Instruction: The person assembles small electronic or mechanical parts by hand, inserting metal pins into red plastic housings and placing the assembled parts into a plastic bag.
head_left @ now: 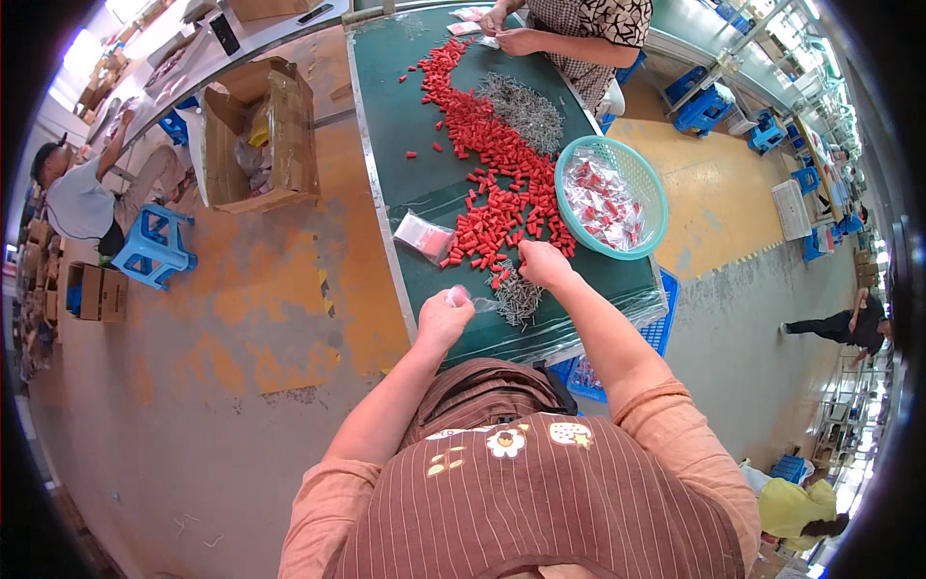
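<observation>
My left hand point(446, 317) is closed around a small clear plastic bag point(485, 305), whose loose end sticks out toward the screws. At the near edge of a long spread of small red plastic plugs point(497, 217), my right hand point(546, 263) is closed, its fingertips down among the plugs. What those fingertips pinch, if anything, is hidden. Just below that hand lies a small heap of grey screws point(519, 301). A stack of flat clear bags point(422, 236) rests left of the plugs. On the right, a light-green basket point(659, 198) holds many filled clear bags with red pieces.
A second screw heap point(526, 111) lies farther up the green table point(395, 145). Across the table, a co-worker's hands point(516, 41) handle small bags. A blue crate point(661, 323) is below the table's right edge. An open cardboard box point(289, 145) and a blue stool point(154, 246) stand left.
</observation>
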Demonstrator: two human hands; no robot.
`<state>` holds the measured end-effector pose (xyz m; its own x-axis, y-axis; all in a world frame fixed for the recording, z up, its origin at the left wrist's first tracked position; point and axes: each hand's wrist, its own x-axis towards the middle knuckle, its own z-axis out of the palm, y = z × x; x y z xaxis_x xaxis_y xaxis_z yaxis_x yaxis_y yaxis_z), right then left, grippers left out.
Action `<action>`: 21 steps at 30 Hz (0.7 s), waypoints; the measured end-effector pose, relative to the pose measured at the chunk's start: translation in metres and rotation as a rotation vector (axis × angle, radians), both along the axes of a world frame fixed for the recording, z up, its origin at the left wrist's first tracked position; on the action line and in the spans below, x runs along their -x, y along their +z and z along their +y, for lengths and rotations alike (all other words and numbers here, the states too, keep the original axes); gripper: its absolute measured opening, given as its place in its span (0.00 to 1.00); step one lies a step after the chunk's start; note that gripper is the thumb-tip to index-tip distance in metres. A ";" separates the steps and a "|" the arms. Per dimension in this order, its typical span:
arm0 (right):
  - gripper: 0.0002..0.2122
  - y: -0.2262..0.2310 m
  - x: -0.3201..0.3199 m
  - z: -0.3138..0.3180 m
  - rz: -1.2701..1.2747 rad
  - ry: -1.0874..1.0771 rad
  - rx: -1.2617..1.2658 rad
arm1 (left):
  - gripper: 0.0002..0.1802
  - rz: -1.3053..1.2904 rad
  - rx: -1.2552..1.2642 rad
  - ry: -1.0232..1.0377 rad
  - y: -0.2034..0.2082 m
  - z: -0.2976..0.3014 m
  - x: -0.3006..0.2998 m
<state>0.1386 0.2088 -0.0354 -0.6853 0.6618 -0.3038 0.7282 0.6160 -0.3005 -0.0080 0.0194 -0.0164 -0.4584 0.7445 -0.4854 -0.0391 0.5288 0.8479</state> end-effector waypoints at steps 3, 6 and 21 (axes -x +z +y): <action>0.07 0.006 -0.005 0.000 0.033 -0.114 0.072 | 0.05 0.041 -0.005 -0.006 -0.004 0.001 0.000; 0.06 0.031 -0.006 -0.013 0.217 -0.170 0.111 | 0.07 0.142 -0.016 -0.021 -0.001 0.001 -0.001; 0.03 0.112 -0.003 -0.089 0.489 0.335 -0.062 | 0.11 0.246 -0.059 -0.149 0.033 0.011 -0.014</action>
<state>0.1421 0.1203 0.0771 -0.9105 0.3917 0.1322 0.2772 0.8157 -0.5078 0.0060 0.0307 0.0166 -0.4404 0.8360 -0.3274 0.2461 0.4631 0.8515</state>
